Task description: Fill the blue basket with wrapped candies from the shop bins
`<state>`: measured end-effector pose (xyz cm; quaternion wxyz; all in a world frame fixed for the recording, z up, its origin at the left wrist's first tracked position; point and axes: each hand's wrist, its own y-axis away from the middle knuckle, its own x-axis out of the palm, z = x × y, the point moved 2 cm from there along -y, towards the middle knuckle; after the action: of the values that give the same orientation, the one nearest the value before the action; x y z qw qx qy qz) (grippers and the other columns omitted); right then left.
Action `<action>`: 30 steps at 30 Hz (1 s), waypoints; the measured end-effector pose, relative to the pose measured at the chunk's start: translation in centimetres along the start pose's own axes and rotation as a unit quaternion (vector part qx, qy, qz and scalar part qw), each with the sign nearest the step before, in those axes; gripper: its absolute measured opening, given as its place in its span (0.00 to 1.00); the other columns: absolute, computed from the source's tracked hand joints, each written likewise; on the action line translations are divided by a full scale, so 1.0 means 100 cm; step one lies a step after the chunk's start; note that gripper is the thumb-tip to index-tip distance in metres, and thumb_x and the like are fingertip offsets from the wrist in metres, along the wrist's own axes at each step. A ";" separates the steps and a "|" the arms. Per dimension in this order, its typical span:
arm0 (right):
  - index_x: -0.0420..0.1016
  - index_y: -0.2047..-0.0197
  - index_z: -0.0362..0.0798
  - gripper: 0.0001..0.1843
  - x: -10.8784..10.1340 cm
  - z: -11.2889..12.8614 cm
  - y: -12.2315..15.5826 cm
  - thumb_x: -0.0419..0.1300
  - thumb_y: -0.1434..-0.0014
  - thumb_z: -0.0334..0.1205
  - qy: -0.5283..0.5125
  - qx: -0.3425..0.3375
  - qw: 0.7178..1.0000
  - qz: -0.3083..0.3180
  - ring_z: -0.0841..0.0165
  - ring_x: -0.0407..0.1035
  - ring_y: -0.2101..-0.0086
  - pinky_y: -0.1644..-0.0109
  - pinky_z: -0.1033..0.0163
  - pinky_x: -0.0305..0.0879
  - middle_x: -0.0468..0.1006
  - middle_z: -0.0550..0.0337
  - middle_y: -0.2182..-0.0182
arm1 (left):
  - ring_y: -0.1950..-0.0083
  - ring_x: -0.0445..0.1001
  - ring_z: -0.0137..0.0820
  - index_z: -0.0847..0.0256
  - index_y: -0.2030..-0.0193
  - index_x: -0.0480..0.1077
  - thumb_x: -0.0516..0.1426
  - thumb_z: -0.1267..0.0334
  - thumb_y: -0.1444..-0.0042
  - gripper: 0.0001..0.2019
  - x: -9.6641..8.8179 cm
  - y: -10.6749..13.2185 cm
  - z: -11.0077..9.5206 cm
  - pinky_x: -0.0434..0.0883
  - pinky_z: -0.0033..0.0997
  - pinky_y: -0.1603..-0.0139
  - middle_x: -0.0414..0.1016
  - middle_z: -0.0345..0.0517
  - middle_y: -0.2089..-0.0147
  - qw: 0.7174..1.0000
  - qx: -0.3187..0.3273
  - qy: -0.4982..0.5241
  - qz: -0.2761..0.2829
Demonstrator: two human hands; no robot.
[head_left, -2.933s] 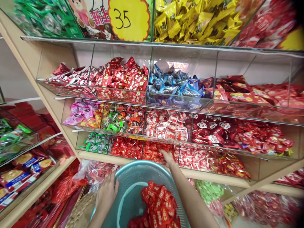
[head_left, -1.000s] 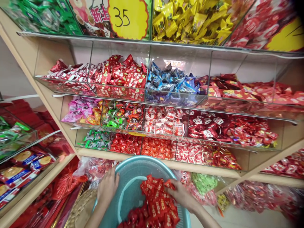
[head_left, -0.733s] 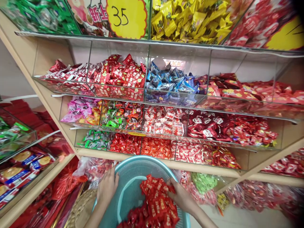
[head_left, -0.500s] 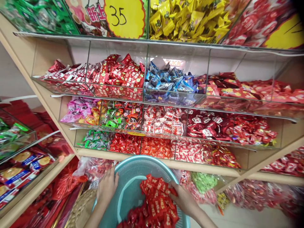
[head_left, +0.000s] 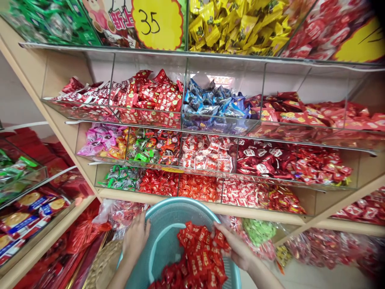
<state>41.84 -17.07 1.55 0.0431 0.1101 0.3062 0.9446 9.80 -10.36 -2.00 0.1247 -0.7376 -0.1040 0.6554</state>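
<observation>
A round teal plastic basket sits just below the shelf edge, with a heap of small red-wrapped candies in it. My left hand grips the basket's left rim. My right hand is at the right side of the heap, its fingers and thumb closed on the red wrappers by the rim. The lower part of the basket runs out of view at the bottom of the picture.
Clear acrylic bins of wrapped sweets fill wooden shelves directly ahead, under a yellow "35" price sign. Bulging plastic bags of sweets lie below the shelf at right. More boxed goods stand on shelves at left, and a woven straw item lies low at left.
My right hand has moved from the front of the lower bin down to the heap in the basket. In the last half second it shifted slightly on the heap. My left hand stays on the rim.
</observation>
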 end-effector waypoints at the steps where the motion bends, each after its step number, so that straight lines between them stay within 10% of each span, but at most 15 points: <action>1: 0.68 0.65 0.51 0.18 0.002 -0.001 0.000 0.61 0.54 0.55 -0.026 0.021 0.999 0.003 0.73 0.68 0.74 0.80 0.74 0.55 0.73 0.63 0.70 | 0.56 0.72 0.36 0.64 0.49 0.64 0.41 0.60 0.41 0.19 0.000 0.000 0.000 0.68 0.33 0.57 0.74 0.53 0.55 1.000 -0.001 -0.001 0.002; 11: 0.66 0.64 0.52 0.10 0.003 -0.010 -0.003 0.55 0.53 0.41 0.121 -0.025 0.992 0.001 0.74 0.65 0.76 0.78 0.72 0.55 0.67 0.67 0.74 | 0.54 0.72 0.36 0.64 0.48 0.63 0.40 0.59 0.40 0.20 0.000 0.000 0.000 0.67 0.33 0.55 0.73 0.52 0.53 1.000 -0.007 -0.012 0.025; 17: 0.62 0.65 0.50 0.10 -0.006 -0.014 -0.004 0.55 0.54 0.38 0.424 -0.203 0.882 -0.021 0.69 0.65 0.69 0.66 0.66 0.59 0.70 0.65 0.72 | 0.53 0.72 0.36 0.65 0.47 0.62 0.40 0.59 0.39 0.20 0.003 0.000 0.001 0.68 0.33 0.55 0.73 0.53 0.53 1.000 -0.004 -0.016 0.024; 24: 0.66 0.59 0.51 0.13 -0.011 -0.032 -0.006 0.54 0.50 0.38 0.630 -0.185 0.747 -0.108 0.63 0.70 0.62 0.63 0.65 0.59 0.76 0.57 0.66 | 0.53 0.72 0.37 0.66 0.48 0.63 0.40 0.60 0.40 0.20 0.005 0.000 0.002 0.68 0.33 0.54 0.73 0.54 0.52 1.000 0.005 -0.013 0.017; 30: 0.65 0.49 0.46 0.25 -0.013 -0.047 -0.010 0.58 0.52 0.37 0.651 -0.245 0.709 -0.115 0.57 0.70 0.58 0.60 0.61 0.61 0.75 0.46 0.56 | 0.53 0.72 0.37 0.66 0.46 0.62 0.40 0.60 0.40 0.21 0.006 0.001 0.003 0.67 0.33 0.55 0.73 0.53 0.53 1.000 0.004 -0.021 0.010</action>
<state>42.00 -19.11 -2.99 -0.0334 -0.5826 0.0265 0.8116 9.59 -10.20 -2.65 0.1184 -0.7244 -0.0963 0.6722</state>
